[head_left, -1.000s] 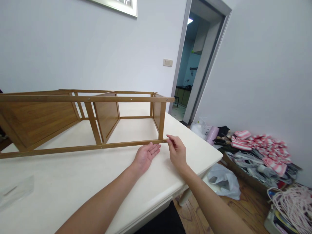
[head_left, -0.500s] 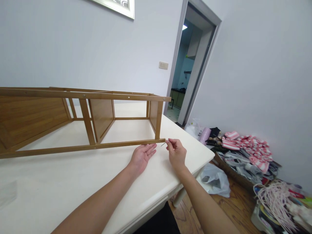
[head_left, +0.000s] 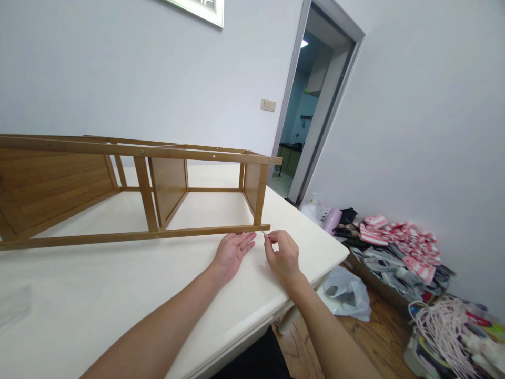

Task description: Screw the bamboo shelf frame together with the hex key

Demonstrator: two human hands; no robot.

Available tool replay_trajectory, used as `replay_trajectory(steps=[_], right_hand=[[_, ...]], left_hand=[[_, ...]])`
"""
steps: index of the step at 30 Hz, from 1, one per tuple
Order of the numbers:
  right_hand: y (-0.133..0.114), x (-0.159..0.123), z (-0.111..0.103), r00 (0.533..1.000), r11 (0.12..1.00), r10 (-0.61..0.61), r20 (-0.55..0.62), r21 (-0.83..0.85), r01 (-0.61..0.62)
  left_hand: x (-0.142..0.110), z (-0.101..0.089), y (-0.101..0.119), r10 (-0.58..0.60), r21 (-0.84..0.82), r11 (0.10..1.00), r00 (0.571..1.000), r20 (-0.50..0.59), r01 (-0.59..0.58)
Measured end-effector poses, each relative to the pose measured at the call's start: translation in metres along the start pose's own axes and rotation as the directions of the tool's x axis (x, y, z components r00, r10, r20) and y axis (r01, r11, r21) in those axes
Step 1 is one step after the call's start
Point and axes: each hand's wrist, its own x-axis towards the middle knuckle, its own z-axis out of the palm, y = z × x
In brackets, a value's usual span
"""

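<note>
A brown wooden shelf frame (head_left: pixel 205 231) lies on its side across the white table (head_left: pixel 130 310). My left hand (head_left: pixel 232 253) is open, palm up, with its fingertips under the lower rail close to the right end. Just right of it, my right hand (head_left: pixel 282 252) pinches a thin metal piece, apparently a screw (head_left: pixel 263 232), between thumb and index finger. Its tip is at the lower rail's end, below the end crosspiece (head_left: pixel 260 195); whether it has entered a hole I cannot tell. Screw heads show along the upper rail.
A clear plastic bag (head_left: pixel 16 305) lies at the table's left. Beyond the table's right edge, a white plastic bag (head_left: pixel 347 295), a box of clothes (head_left: pixel 398 258) and a tub with pale cord (head_left: pixel 442 331) stand on the floor. A doorway (head_left: pixel 300 105) opens behind.
My right hand has moved slightly left and turned, bringing the screw's tip up to the lower rail. My left hand stays beneath the rail. The view has shifted slightly.
</note>
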Motion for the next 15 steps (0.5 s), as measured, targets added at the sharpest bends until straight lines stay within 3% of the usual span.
replay_trajectory(steps=[15], right_hand=[[0.0016, -0.0008, 0.0004, 0.997, 0.997, 0.026, 0.077, -0.070, -0.021]], left_hand=[[-0.0012, 0.0004, -0.0004, 0.007, -0.007, 1.000, 1.000, -0.013, -0.008]])
